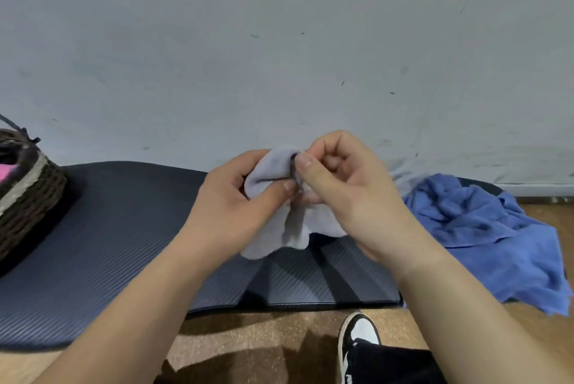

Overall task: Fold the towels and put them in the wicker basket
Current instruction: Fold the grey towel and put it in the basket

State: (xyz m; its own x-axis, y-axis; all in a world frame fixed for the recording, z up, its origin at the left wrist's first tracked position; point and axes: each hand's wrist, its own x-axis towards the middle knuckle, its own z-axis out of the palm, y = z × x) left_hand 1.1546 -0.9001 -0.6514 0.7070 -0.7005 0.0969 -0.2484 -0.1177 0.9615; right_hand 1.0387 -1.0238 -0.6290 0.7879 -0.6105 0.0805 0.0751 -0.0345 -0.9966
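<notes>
Both of my hands hold a small pale grey towel (273, 172) in the air above the dark mat (108, 228). My left hand (236, 206) grips its left part. My right hand (344, 184) pinches its top edge between thumb and fingers. The towel's lower end hangs down between my wrists. A crumpled blue towel (484, 234) lies at the right end of the mat, spilling onto the floor. The brown wicker basket (28, 197) stands at the far left on the mat, with something pink (6, 170) inside it.
A pale wall (279, 57) rises straight behind the mat. The floor in front of the mat is brown (248, 340). My black-and-white shoe (357, 340) and a dark trouser leg show at the bottom, right of centre.
</notes>
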